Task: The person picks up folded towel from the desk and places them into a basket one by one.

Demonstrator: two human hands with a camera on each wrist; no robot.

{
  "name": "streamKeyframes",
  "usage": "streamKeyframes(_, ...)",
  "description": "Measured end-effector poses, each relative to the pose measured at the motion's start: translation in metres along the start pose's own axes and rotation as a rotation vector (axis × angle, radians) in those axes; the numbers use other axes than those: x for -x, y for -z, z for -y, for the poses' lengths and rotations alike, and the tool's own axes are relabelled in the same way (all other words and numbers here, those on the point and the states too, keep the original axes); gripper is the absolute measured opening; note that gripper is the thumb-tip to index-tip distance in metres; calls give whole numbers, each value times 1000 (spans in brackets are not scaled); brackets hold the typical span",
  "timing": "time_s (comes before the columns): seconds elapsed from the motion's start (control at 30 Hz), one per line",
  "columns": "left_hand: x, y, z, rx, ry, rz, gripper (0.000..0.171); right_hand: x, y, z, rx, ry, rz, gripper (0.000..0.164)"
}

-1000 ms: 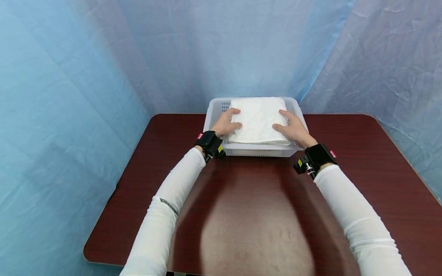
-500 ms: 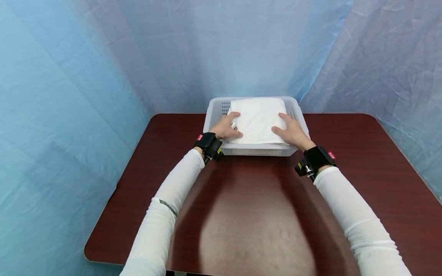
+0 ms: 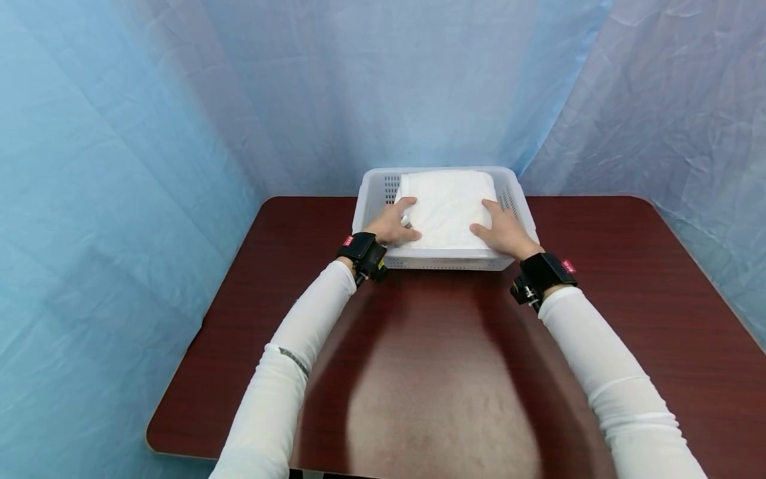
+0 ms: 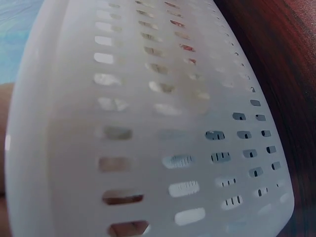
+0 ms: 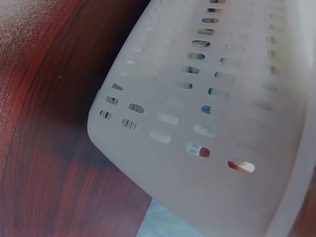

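Note:
A folded white towel lies within a white plastic basket, behind its front rim. My left hand holds the towel's left side, thumb and index finger spread along its top. A small pale and grey bit shows in the gap between them. At the right side my right hand holds the towel in a like way. The other fingers of both hands are hidden down inside the basket. Each wrist view looks at the slotted outer wall of the basket, and some skin shows past the rim in the left one.
The basket stands at the back of a dark red-brown table with rounded corners. Blue cloth sheeting hangs close behind it and along both sides. Black camera bands sit on both wrists, over white sleeves.
The towel's front edge, which overlapped the basket's front rim, has sunk behind it. Both hands have moved slightly down with it, the right one also a little inward. The basket stays put.

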State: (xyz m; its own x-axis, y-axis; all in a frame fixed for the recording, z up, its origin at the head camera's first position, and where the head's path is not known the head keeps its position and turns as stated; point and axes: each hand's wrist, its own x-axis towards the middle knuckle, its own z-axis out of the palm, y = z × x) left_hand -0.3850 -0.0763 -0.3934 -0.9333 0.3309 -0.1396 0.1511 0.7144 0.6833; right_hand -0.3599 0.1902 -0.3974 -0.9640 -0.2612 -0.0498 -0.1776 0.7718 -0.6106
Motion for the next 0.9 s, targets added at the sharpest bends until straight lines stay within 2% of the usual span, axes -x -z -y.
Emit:
streamKeyframes(0.33, 5, 1, -4, -42, 16, 15, 80, 1, 0, 2, 67, -13, -26, 69)
streamKeyframes(0.57, 10, 3, -8, -142, -21, 14, 77, 6, 2, 3, 70, -11, -38, 67)
streamKeyframes(0.9, 15, 6, -10, -211, -45, -4, 76, 15, 5, 7, 80, 22, -53, 65)
